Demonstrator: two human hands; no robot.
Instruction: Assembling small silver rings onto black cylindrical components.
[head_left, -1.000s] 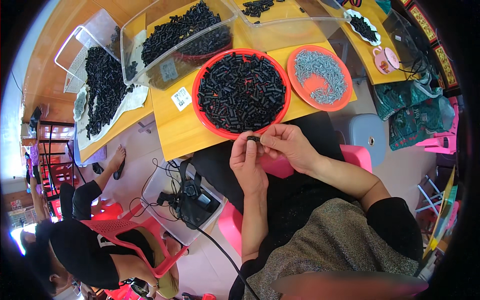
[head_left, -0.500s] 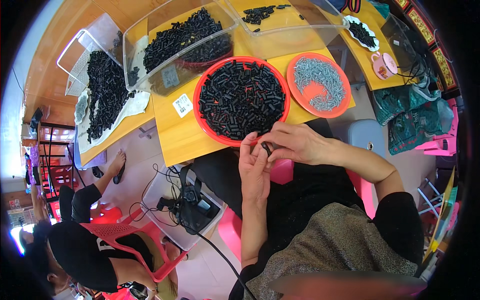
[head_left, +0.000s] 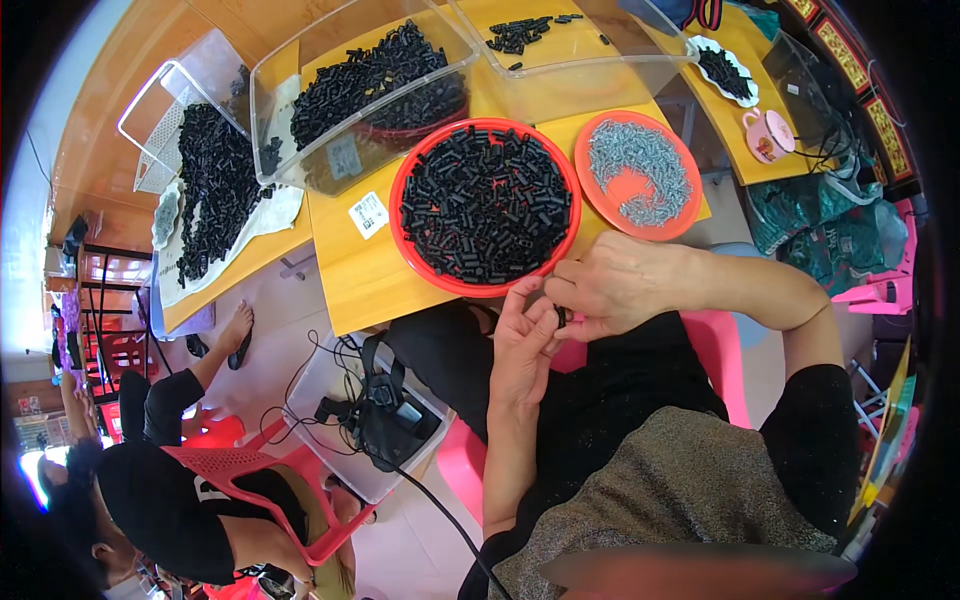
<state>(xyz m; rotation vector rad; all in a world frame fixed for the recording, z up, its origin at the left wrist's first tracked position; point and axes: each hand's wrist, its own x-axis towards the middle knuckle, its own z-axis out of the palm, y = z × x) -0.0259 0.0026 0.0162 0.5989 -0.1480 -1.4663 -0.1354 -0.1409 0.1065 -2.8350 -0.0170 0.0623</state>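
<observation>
Left hand, right hand: fingers drawn together pinch one black piece, apparently unfinished. Red basin, near edge of table: loose pieces; whether done is unclear.

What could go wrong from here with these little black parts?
The small black part is pinched between the left hand and right hand, beyond the table's front edge, so a slip might drop it. The red basin, heaped with similar parts, sits right at that edge; a bump could spill some. The right hand is near the orange plate and might knock its silvery metal pieces.
</observation>
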